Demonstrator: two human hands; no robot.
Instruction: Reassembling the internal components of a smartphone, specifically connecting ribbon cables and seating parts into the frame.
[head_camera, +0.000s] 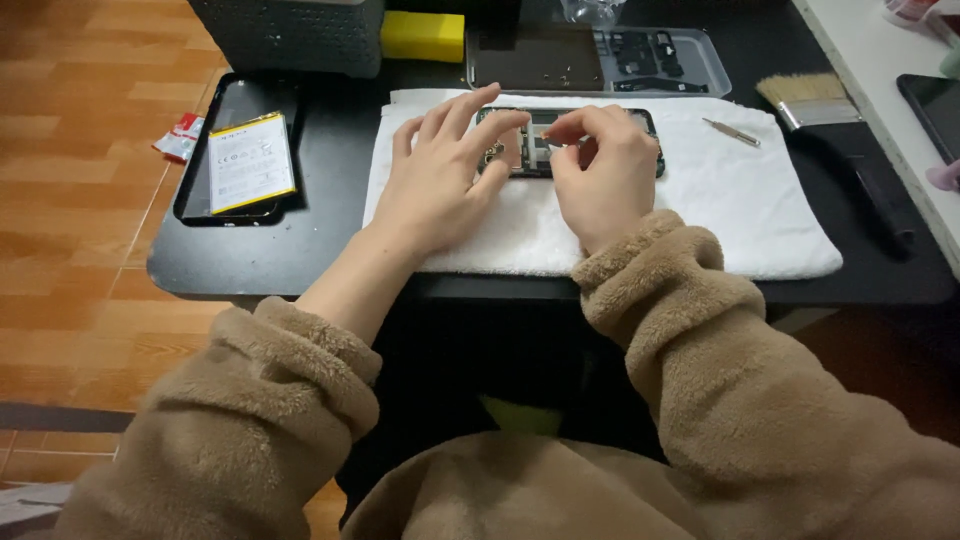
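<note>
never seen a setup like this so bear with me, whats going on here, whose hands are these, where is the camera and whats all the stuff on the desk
This is one picture from a camera worn on a person's head, looking down, so the fuzzy brown sleeves and both hands are the person's own. There is no machine.

On the black desk lies a white towel, and on it an opened phone with its insides showing. The left hand rests its fingers on the phone's left part. The right hand pinches its fingertips over the middle; whether it holds a small part is too small to tell.

Around it: a phone battery lying on a dark phone back cover at left, a clear parts tray behind, metal tweezers on the towel, a paintbrush at right, and a yellow sponge.
</note>
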